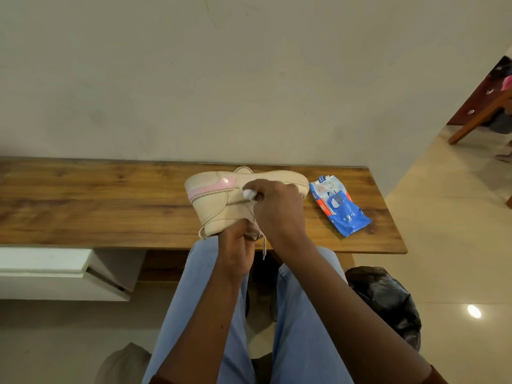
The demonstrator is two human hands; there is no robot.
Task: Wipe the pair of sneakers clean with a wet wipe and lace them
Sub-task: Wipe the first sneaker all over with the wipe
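As the sneaker (219, 200) is held, a wipes packet (336, 209) lies nearby.

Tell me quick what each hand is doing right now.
Left hand: grips the beige-and-pink leather sneaker from below.
Right hand: pinches a small white wadded wet wipe against the sneaker's side.

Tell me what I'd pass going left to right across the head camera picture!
White drawer unit → sneaker, gripped by the left hand, with the right hand pressing a wet wipe on it → blue wipes pack → brown wooden furniture.
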